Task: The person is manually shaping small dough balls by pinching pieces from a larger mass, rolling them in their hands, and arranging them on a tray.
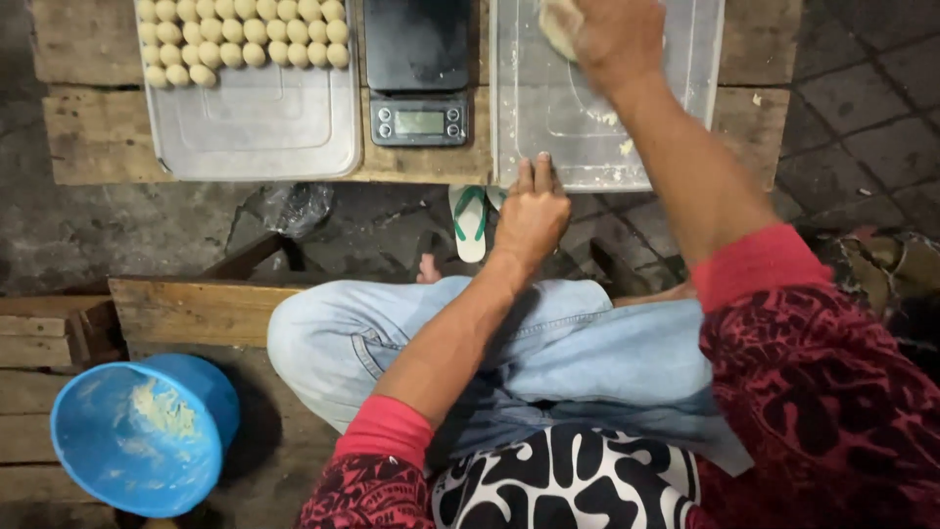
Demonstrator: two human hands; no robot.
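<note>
right hand (617,34) closed around soft pale dough lump (560,24) over clear tray (548,118) on wooden counter (98,137); left hand (532,211) flat, steadying tray rim. likely sticky, light, best cupped underneath.

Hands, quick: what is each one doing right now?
Left hand: open, fingers flat on the near edge of the right tray.
Right hand: closed around a dough lump over that tray.

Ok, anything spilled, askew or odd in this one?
Only small mess: pale dough crumbs lie scattered in the clear rectangular plastic tray where the right hand holds a dough lump. The round blue plastic bucket has dough smeared inside.
</note>
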